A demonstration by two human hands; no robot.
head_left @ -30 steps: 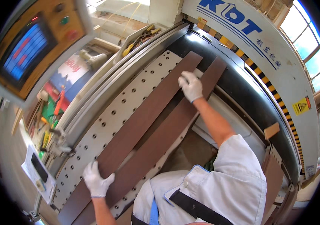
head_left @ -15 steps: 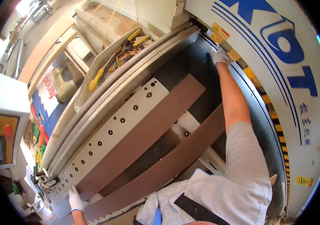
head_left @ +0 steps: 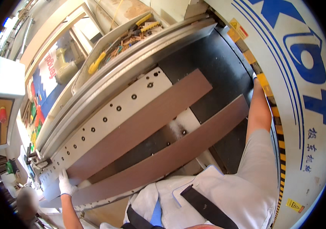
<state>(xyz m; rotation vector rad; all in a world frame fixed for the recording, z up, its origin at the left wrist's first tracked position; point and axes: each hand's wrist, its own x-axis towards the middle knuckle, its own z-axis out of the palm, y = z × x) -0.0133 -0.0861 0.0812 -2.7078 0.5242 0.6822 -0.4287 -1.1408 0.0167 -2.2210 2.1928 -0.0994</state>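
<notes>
Two long brown boards lie side by side on the machine's bed: the far board (head_left: 147, 128) and the near board (head_left: 178, 154). My left hand (head_left: 66, 186), in a white knit glove, rests at the left end of the far board with its fingers stretched out along it. My right arm reaches forward to the striped edge of the large white machine (head_left: 308, 103). Only a sliver of my right hand's white glove (head_left: 254, 75) shows there; its fingers are hidden. Under the far board runs a pale metal strip (head_left: 126, 103) with a row of round holes.
A metal rail (head_left: 140, 57) borders the bed on the far side. Beyond it sits a tray (head_left: 111, 40) of tools and small scraps, with yellow-handled tools. A nail gun (head_left: 65, 68) lies farther left. A control box (head_left: 2, 76) stands at the left; a blurred person (head_left: 27, 204) appears lower left.
My right hand has come nearer along the machine's edge and slipped mostly out of sight. The near board's right end now shows beside my forearm. The view has shifted slightly.
</notes>
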